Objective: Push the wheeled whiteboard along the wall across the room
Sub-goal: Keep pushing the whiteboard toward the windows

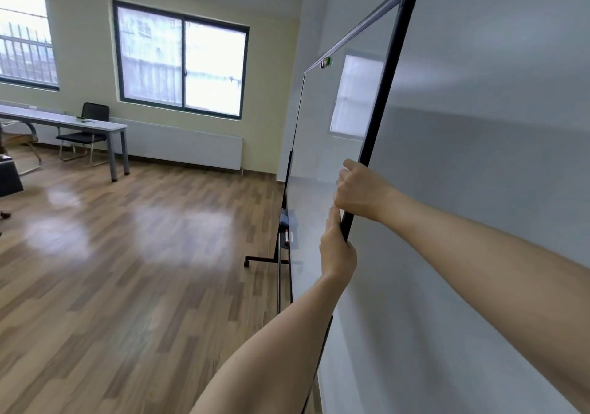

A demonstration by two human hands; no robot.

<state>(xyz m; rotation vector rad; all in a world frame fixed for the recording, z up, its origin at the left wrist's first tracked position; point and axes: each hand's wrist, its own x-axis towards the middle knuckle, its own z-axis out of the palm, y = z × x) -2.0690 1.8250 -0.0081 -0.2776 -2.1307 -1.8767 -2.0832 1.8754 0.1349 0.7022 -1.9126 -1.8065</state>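
So you've got both hands on the near edge of the whiteboard (335, 101), which runs up the middle-right of the frame, seen almost edge-on and standing just beside the grey wall (479, 126) on the right. Your right hand (359, 190) is the upper one, fingers curled shut around the black frame at about mid-height of the picture. Your left hand (336, 249) sits right below it, nearly touching, also wrapped closed on that same black edge, with the thumb pointing up along the frame. Both forearms come in from the bottom and right of the frame.

The board surface is clean and shows a bright reflection of a window. There's a little cluster of coloured magnets (325, 62) up near the top rail. Lower down, center frame, the tray (285, 231) has a red-capped marker (288, 236) and what looks like an eraser (284, 219) on it. Below that you can see one black stand leg sticking out leftward with a caster wheel (246, 263) on the wood floor (127, 254).

Rest of the room: big dark-framed window (182, 59) in the upper middle, a white radiator (191, 148) under it, and a grey table (64, 123) with a black chair (89, 126) behind it at the left edge.
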